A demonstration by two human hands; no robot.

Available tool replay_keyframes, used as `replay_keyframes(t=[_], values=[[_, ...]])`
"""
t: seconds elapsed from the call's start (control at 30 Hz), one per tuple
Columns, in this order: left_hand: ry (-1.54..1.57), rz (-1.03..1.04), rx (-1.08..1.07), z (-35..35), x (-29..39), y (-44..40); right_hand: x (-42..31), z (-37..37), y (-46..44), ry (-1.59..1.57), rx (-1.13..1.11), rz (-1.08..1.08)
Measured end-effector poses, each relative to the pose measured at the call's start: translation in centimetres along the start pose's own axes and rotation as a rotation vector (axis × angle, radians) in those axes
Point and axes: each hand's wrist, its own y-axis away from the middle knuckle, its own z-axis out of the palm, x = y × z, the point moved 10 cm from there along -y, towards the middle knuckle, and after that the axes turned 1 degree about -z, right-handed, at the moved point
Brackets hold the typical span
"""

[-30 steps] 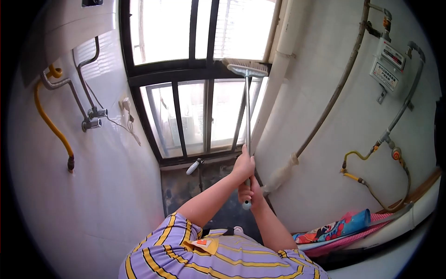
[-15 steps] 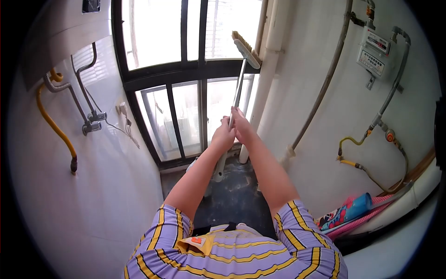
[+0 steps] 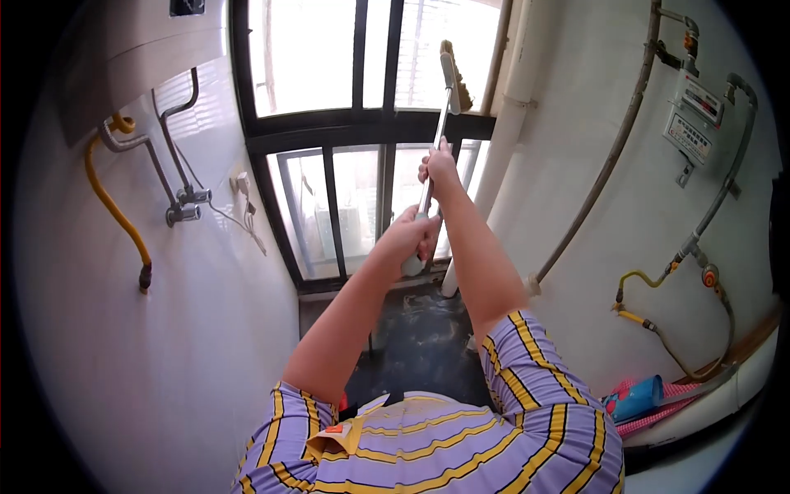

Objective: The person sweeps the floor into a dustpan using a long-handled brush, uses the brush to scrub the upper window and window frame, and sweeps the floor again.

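Note:
A long-handled scrub brush [image 3: 429, 188] is raised in front of me, its pale bristled head up against the bright window and its metal pole slanting down towards me. My left hand [image 3: 407, 239] is closed around the grey grip at the lower end. Higher up, my right hand [image 3: 441, 171] wraps the metal pole. The brush head is near the window frame [image 3: 374, 128]; whether it touches the glass or frame I cannot tell.
Left are a yellow hose [image 3: 113, 202], water valves [image 3: 188, 206] and a plug with a cable [image 3: 241, 184]. Right are a vertical pipe [image 3: 605, 177], a gas meter [image 3: 693, 123] and a blue item [image 3: 635, 399] on pink cloth. Dark floor [image 3: 420, 346] lies below.
My right hand has slid up the pole, away from my left hand. The brush head has turned and shifted up in view. The whole view has swung left.

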Motion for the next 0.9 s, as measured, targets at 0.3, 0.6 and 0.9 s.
replay_keyframes(t=[0.3,0.6,0.9], values=[[-0.047,0.085,0.047,5.4,1.7,3.8,-2.7,1.9,2.8,-0.308,-0.162,0.144],[0.078,-0.039,-0.14,8.2,-1.2,3.7,-4.9,-4.6,5.3,-0.03,0.04,0.028],[0.141,-0.02,-0.029,5.3,0.8,0.6,-1.3,-3.2,-0.8,-0.151,-0.033,0.14]])
